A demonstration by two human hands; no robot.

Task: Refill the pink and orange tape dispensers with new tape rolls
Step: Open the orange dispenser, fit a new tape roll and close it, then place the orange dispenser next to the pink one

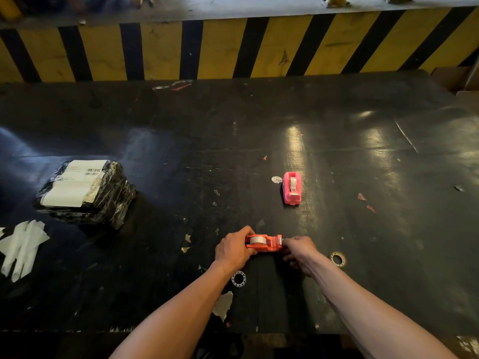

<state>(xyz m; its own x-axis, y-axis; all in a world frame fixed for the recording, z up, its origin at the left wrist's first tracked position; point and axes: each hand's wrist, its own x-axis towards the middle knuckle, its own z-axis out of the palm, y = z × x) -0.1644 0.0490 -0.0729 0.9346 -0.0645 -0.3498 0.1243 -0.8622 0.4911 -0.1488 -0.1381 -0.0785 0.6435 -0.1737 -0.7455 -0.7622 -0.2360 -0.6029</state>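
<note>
Orange dispenser held at both ends, pink one standing apart

Orange tape dispenser [264, 243] lies across the dark worktable [363, 156] near its front edge, a clear tape roll [257, 239] seated in its cradle. My left hand [234, 251] wraps around the dispenser's nine o'clock end, fingers curled over the top and thumb beneath, holding the body firmly. My right hand [299, 251] is pinched narrow at the three o'clock end, fingertips closed right at the cutter; whether they hold a tape end I cannot tell.

At about one o'clock from my hands, well apart, the pink tape dispenser [291, 187] stands upright with a roll already inside it. Just beside it at nine o'clock lies a small round white sticker [276, 179].

Two empty tape cores rest near my wrists: a white core [238, 279] at six o'clock from my left hand, and a tan core [338, 259] at three o'clock from my right. Far off at ten o'clock sits a black-wrapped parcel [85, 193] with white labels.
</note>
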